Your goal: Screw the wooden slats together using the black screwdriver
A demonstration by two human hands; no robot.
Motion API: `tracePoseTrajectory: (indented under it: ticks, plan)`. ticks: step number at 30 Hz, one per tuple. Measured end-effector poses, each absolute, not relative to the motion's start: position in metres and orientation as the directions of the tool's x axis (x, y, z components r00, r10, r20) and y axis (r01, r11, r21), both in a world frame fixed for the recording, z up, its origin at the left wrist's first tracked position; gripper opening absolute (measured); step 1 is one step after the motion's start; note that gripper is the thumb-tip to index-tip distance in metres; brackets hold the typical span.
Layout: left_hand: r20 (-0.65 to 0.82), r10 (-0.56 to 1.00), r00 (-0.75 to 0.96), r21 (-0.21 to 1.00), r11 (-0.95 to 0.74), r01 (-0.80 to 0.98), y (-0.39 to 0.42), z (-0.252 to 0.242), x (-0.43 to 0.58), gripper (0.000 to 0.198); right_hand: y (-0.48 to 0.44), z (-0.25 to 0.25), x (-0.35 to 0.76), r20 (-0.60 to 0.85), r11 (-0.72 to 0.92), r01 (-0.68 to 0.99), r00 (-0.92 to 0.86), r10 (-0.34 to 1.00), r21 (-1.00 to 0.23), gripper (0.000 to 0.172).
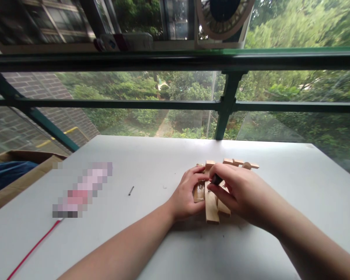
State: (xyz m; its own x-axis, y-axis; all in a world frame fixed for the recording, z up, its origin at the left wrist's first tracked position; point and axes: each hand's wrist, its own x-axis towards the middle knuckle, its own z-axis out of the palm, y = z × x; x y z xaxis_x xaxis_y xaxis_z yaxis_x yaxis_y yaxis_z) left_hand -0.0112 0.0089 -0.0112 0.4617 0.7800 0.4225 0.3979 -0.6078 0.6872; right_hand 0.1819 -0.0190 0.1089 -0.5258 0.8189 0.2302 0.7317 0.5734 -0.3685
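Observation:
Near the front middle of the white table, a small assembly of pale wooden pieces (211,212) rests with its bars lying across one another. My left hand (186,192) is closed round its left side, thumb at the near end and fingers at the far end. Between them shows a brownish, shiny part (199,191) of the assembly. My right hand (239,190) pinches a short dark tool handle (216,179), like a screwdriver's, over the wooden bars. The tool's tip is hidden. Small metal screw heads (224,187) show in the wood beside the right fingers.
A loose metal screw or nail (131,191) lies left of my hands on the white table (151,163). Further left is a blurred-out pinkish object (84,190) with a red cable (32,249). A cardboard box (41,171) stands beyond the left edge. Green railings (134,104) run behind.

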Motion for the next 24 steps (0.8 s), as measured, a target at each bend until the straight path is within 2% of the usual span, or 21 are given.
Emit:
tracePoseTrajectory:
  ticks: [4,8,17,20,24]
  plan:
    - [0.426,0.776,0.465,0.693,-0.610,0.384,0.0095,-0.0112,-0.0112,0.060,-0.0153,0.1052,0.1824,0.250,0.571,0.730,-0.513,0.821,-0.375,0.007]
    - [0.444,0.770,0.458,0.692,-0.619,0.371,0.0101,-0.0113,-0.0105,0.061,-0.0145,0.1028,0.1831,0.291,0.597,0.701,-0.521,0.802,-0.389,0.021]
    - [0.422,0.780,0.461,0.704,-0.603,0.375,0.0097,-0.0104,-0.0108,0.065,-0.0185,0.1065,0.1793,0.268,0.609,0.649,-0.552,0.790,-0.457,0.013]
    - [0.424,0.780,0.461,0.703,-0.604,0.376,0.0094,-0.0091,-0.0109,0.061,-0.0204,0.1088,0.1821,0.242,0.590,0.677,-0.543,0.804,-0.441,0.008]
    - [0.416,0.783,0.462,0.709,-0.597,0.374,0.0096,-0.0092,-0.0110,0.059,-0.0234,0.1102,0.1853,0.205,0.560,0.703,-0.528,0.824,-0.439,0.021]
